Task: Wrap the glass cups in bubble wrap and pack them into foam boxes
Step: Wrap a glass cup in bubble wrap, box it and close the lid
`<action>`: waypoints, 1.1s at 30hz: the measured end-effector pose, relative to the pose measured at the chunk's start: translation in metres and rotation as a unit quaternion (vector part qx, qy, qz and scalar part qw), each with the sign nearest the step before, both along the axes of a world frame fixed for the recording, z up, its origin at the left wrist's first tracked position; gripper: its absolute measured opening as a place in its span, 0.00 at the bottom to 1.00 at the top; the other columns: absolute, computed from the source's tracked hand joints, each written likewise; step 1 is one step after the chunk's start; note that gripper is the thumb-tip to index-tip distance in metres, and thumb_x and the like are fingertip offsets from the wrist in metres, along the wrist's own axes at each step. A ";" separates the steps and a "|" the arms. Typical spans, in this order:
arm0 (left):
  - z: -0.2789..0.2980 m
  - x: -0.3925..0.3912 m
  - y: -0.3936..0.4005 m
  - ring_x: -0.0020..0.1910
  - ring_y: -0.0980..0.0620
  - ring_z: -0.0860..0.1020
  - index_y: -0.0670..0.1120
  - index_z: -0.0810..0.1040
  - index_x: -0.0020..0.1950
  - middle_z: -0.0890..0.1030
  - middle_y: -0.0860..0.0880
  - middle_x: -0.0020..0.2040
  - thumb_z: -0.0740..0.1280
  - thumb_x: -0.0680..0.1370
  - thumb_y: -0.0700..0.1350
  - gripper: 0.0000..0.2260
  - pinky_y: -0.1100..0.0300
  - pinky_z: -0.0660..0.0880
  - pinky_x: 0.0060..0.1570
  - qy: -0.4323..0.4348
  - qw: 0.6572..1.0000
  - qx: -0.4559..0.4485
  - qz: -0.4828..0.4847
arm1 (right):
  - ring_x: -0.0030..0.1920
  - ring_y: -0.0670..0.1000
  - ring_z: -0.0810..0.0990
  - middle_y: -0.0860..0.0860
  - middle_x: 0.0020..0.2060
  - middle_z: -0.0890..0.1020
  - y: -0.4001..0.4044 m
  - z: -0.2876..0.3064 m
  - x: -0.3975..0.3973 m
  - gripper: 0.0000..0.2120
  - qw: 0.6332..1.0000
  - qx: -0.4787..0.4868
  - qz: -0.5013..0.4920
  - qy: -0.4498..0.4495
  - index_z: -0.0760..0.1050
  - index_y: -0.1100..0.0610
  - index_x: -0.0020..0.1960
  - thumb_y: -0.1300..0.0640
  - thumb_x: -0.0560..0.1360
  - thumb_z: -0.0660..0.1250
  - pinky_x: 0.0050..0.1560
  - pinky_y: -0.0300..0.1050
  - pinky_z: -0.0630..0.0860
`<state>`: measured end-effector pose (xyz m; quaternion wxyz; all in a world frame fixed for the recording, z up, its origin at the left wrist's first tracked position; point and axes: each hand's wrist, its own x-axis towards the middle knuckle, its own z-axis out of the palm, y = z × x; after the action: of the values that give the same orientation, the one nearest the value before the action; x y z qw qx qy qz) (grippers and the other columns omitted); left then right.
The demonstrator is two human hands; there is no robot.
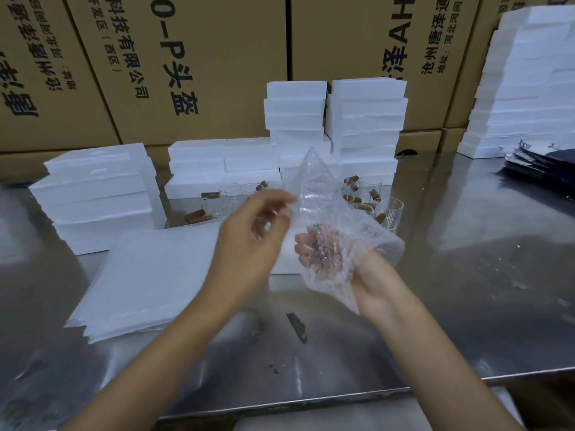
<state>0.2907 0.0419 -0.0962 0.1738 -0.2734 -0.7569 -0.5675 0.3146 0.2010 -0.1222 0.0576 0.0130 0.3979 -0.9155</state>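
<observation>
My right hand (pixel 326 259) is palm up with its fingers curled under a sheet of bubble wrap (pixel 317 188). It holds a bundle in the sheet, and something brownish shows through the plastic. One corner of the wrap stands up in a peak. My left hand (pixel 258 225) is blurred, its fingers loosely curled at the wrap's left edge; whether it grips the wrap is unclear. Several bare glass cups (pixel 393 213) and brown cork pieces (pixel 196 216) stand behind on the metal table (pixel 466 306). White foam boxes (pixel 96 194) are stacked at the left and in the middle (pixel 364 119).
A pile of flat bubble wrap sheets (pixel 149 281) lies at the front left. A tall foam stack (pixel 529 88) and dark bags (pixel 541 169) sit at the far right. Cardboard cartons (pixel 186 57) wall off the back. The table's front edge (pixel 311 396) is close to me.
</observation>
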 end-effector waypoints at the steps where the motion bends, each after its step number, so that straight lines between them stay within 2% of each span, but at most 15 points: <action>1: 0.004 -0.011 -0.002 0.53 0.62 0.77 0.56 0.78 0.61 0.81 0.60 0.54 0.67 0.81 0.44 0.10 0.69 0.73 0.51 0.004 0.999 -0.005 0.037 | 0.41 0.54 0.83 0.60 0.46 0.83 0.002 -0.001 0.002 0.08 1.000 0.005 0.007 0.002 0.77 0.63 0.52 0.61 0.79 0.62 0.47 0.45 0.82; 4: 0.009 -0.041 -0.007 0.62 0.66 0.73 0.62 0.70 0.69 0.77 0.66 0.61 0.66 0.80 0.55 0.17 0.67 0.68 0.58 -0.115 0.993 -0.031 0.000 | 0.40 0.53 0.84 0.57 0.44 0.85 0.005 -0.003 0.011 0.13 0.997 0.044 0.042 0.039 0.80 0.61 0.51 0.54 0.71 0.66 0.44 0.45 0.83; 7: -0.001 -0.054 -0.009 0.67 0.56 0.76 0.63 0.77 0.65 0.79 0.61 0.63 0.66 0.76 0.65 0.19 0.52 0.69 0.68 -0.222 0.967 0.004 -0.128 | 0.34 0.47 0.85 0.51 0.35 0.86 0.004 -0.005 0.013 0.08 0.992 0.119 0.015 0.038 0.86 0.54 0.37 0.51 0.64 0.72 0.35 0.39 0.81; 10: -0.015 -0.052 -0.009 0.71 0.51 0.72 0.63 0.75 0.69 0.75 0.57 0.71 0.67 0.69 0.74 0.31 0.42 0.65 0.72 -0.248 0.956 0.006 -0.159 | 0.30 0.47 0.83 0.52 0.37 0.85 0.005 -0.009 0.014 0.07 0.993 0.109 -0.027 0.031 0.85 0.55 0.42 0.57 0.74 0.68 0.30 0.39 0.80; 12: -0.021 -0.050 -0.008 0.72 0.50 0.71 0.65 0.72 0.70 0.73 0.57 0.72 0.65 0.68 0.76 0.33 0.40 0.65 0.72 -0.249 0.956 -0.001 -0.156 | 0.26 0.47 0.81 0.55 0.34 0.84 0.003 -0.007 0.017 0.08 0.996 0.079 -0.022 0.035 0.86 0.58 0.34 0.54 0.63 0.80 0.26 0.37 0.77; 14: -0.023 -0.049 -0.008 0.72 0.52 0.70 0.67 0.70 0.70 0.72 0.59 0.73 0.63 0.67 0.78 0.34 0.41 0.66 0.71 -0.248 0.956 -0.017 -0.158 | 0.18 0.45 0.76 0.53 0.20 0.78 0.001 -0.007 0.021 0.19 0.993 0.106 -0.050 -0.021 0.77 0.61 0.19 0.58 0.47 0.89 0.20 0.33 0.71; 15: -0.023 -0.047 -0.008 0.72 0.58 0.70 0.70 0.70 0.69 0.72 0.64 0.72 0.62 0.66 0.79 0.33 0.44 0.65 0.72 -0.247 0.955 -0.029 -0.159 | 0.15 0.43 0.73 0.51 0.16 0.74 0.001 -0.010 0.022 0.23 0.989 0.128 -0.065 -0.041 0.73 0.60 0.14 0.64 0.50 0.88 0.19 0.32 0.69; 17: -0.020 -0.043 -0.007 0.62 0.78 0.69 0.81 0.69 0.58 0.71 0.79 0.61 0.60 0.63 0.82 0.24 0.56 0.61 0.69 -0.244 0.956 -0.052 -0.155 | 0.15 0.42 0.73 0.50 0.14 0.73 0.003 -0.012 0.022 0.31 0.982 0.158 -0.082 -0.058 0.70 0.57 0.11 0.74 0.69 0.74 0.19 0.31 0.69; 19: -0.020 -0.042 -0.007 0.60 0.79 0.70 0.82 0.70 0.56 0.72 0.80 0.59 0.62 0.62 0.81 0.24 0.56 0.62 0.68 -0.248 0.955 -0.044 -0.157 | 0.15 0.42 0.73 0.50 0.18 0.76 0.008 -0.015 0.022 0.35 0.982 0.157 -0.069 -0.073 0.75 0.58 0.17 0.70 0.82 0.56 0.18 0.32 0.68; 22: -0.023 -0.043 -0.005 0.65 0.61 0.77 0.72 0.72 0.63 0.78 0.66 0.63 0.69 0.65 0.74 0.27 0.46 0.71 0.69 -0.240 0.957 -0.016 -0.163 | 0.22 0.41 0.77 0.52 0.35 0.80 0.008 -0.012 0.018 0.15 0.979 0.194 -0.013 -0.064 0.79 0.55 0.47 0.66 0.83 0.57 0.23 0.33 0.73; 24: -0.025 -0.041 -0.003 0.64 0.58 0.77 0.69 0.75 0.61 0.80 0.63 0.62 0.73 0.64 0.71 0.26 0.46 0.71 0.68 -0.251 0.956 0.031 -0.149 | 0.35 0.43 0.84 0.52 0.42 0.82 0.010 -0.006 0.013 0.12 0.984 0.161 -0.018 -0.079 0.76 0.57 0.57 0.67 0.83 0.56 0.34 0.34 0.79; 26: -0.025 -0.039 -0.002 0.65 0.52 0.77 0.62 0.77 0.64 0.81 0.58 0.63 0.76 0.62 0.66 0.31 0.44 0.71 0.68 -0.285 0.944 0.107 -0.126 | 0.56 0.54 0.83 0.59 0.61 0.80 0.018 0.002 0.010 0.15 0.986 0.147 -0.037 -0.069 0.72 0.62 0.67 0.57 0.84 0.56 0.53 0.43 0.79; 28: -0.024 -0.042 -0.006 0.68 0.49 0.75 0.55 0.76 0.67 0.78 0.53 0.67 0.77 0.60 0.63 0.36 0.44 0.73 0.65 -0.332 0.921 0.179 -0.102 | 0.49 0.56 0.85 0.62 0.63 0.79 0.034 0.009 0.007 0.20 0.983 0.150 -0.102 -0.022 0.76 0.62 0.64 0.50 0.79 0.63 0.52 0.48 0.81; 30: -0.022 -0.046 -0.010 0.69 0.46 0.74 0.52 0.76 0.69 0.75 0.48 0.70 0.76 0.66 0.61 0.33 0.42 0.74 0.65 -0.362 0.896 0.229 -0.117 | 0.40 0.51 0.85 0.58 0.53 0.85 0.052 0.014 0.008 0.10 0.960 0.178 -0.214 0.031 0.80 0.63 0.57 0.60 0.77 0.68 0.43 0.41 0.82; 33: -0.020 -0.050 -0.005 0.67 0.44 0.77 0.49 0.73 0.72 0.78 0.46 0.68 0.70 0.77 0.56 0.26 0.41 0.67 0.71 -0.365 0.873 0.278 -0.164 | 0.48 0.50 0.86 0.59 0.53 0.85 0.072 0.000 0.007 0.11 0.954 0.164 -0.253 0.004 0.78 0.61 0.56 0.70 0.77 0.63 0.49 0.42 0.82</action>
<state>0.2408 0.0368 -0.1167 -0.1415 -0.1077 -0.5216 -0.8344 0.3221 0.2734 -0.1222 -0.1801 0.1191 0.5264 -0.8223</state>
